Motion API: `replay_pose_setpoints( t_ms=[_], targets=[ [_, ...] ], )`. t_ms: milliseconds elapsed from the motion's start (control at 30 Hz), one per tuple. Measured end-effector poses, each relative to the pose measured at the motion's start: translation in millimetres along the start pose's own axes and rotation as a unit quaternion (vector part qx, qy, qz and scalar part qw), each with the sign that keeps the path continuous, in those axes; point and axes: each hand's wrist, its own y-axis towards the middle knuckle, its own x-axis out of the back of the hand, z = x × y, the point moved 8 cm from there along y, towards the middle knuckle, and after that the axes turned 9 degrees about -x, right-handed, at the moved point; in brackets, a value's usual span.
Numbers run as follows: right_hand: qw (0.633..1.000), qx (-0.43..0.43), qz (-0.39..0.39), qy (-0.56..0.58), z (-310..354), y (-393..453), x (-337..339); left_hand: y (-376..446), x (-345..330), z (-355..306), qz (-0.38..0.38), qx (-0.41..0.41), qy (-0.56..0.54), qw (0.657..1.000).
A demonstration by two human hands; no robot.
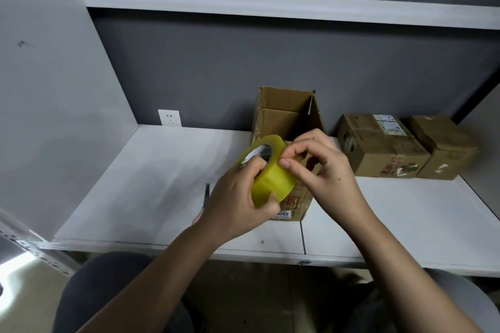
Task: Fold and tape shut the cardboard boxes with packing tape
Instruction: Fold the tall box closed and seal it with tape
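A yellow roll of packing tape [273, 178] is held up in front of an open cardboard box [284, 116] standing on the white shelf [148, 184]. My left hand [238, 200] grips the roll, with fingers in its core and the thumb on its outer face. My right hand [319, 167] has curled fingers on the roll's upper right edge, thumb and fingertips pinching at the tape surface. The box's flaps stand upright and its inside looks empty. Its lower front is hidden by the roll and my hands.
Scissors [206, 197] lie on the shelf just left of my left hand, partly hidden by it. Two closed cardboard boxes [378, 149] [446, 146] stand at the back right. A wall socket [169, 117] is at the back left. Another shelf board [270, 5] runs overhead.
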Motion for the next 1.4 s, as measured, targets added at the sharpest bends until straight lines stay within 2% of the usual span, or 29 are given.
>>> replay_pose_setpoints(
  t_ms=[133, 267, 467, 600, 733, 833, 933, 1167, 1333, 1400],
  targets=[
    [0.996, 0.032, 0.007, -0.084, -0.2, 0.2, -5.5, -0.7, 0.0, 3.1, -0.006, 0.006, 0.035, 0.999],
    [0.985, 0.094, -0.04, -0.136, 6.1, -10.7, -9.5, -2.5, -3.8, 9.7, -0.03, 0.062, -0.077, 0.995],
    [0.975, 0.132, -0.133, -0.123, 8.7, -27.0, -4.9, -1.9, -9.6, 9.7, -0.024, 0.081, -0.123, 0.989],
    [0.968, 0.154, -0.152, -0.125, 13.2, -30.5, -3.1, -2.5, -9.3, 11.0, -0.026, 0.083, -0.114, 0.99],
    [0.971, 0.143, -0.156, -0.113, 12.4, -27.3, -1.0, -1.5, -11.1, 8.8, -0.008, 0.097, -0.13, 0.987],
    [0.98, 0.07, -0.181, -0.055, 3.2, -21.4, 4.9, -2.6, -16.8, 13.8, 0.019, 0.125, -0.18, 0.975],
    [0.979, 0.029, -0.193, -0.06, -6.2, -18.4, 7.4, -4.9, -20.9, 17.7, 0.024, 0.137, -0.198, 0.97],
    [0.983, 0.036, -0.155, -0.093, -7.9, -20.6, 2.4, -3.8, -21.0, 31.2, -0.011, 0.181, -0.142, 0.973],
    [0.991, 0.007, -0.09, -0.096, -3.7, -23.0, -7.6, -1.4, -9.1, 33.1, 0.001, 0.176, 0.021, 0.984],
    [0.992, -0.025, -0.085, -0.092, -3.8, -15.4, -2.1, 0.2, -8.8, 31.9, 0.005, 0.174, 0.042, 0.984]
  ],
)
